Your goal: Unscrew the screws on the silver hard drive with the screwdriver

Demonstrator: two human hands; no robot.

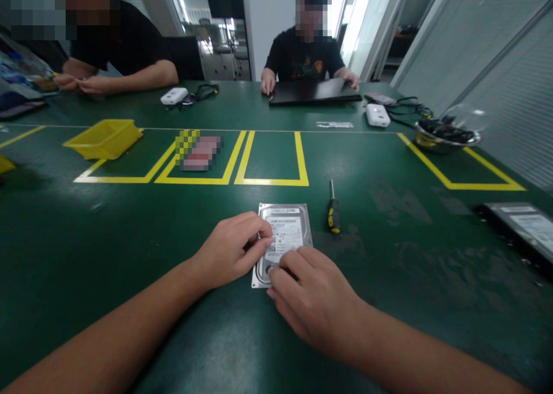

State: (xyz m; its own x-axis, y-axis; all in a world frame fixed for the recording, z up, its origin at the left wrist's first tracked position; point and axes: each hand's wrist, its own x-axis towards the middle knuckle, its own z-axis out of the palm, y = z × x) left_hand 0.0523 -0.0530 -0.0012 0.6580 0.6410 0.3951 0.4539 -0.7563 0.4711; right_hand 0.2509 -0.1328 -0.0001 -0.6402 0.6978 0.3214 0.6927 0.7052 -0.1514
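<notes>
A silver hard drive (287, 224) with a white printed label lies flat on the green table, its label side up. Over its left edge is my left hand (235, 247), thumb and fingertips pinched together at the label; whatever is between them is too small to make out. My right hand (313, 293) covers the drive's lower right corner, fingers curled over the top and thumb at the near edge. To the right of the drive lies a black and yellow screwdriver (333, 214), tip pointing away from me.
A yellow bin (106, 139) stands at the back left. At right are another drive-like device (525, 227) and a metal bowl (447, 137) of dark parts. Across the table, one person holds a black panel (315, 91); another person sits at left. White adapters (377, 116) with cables lie nearby.
</notes>
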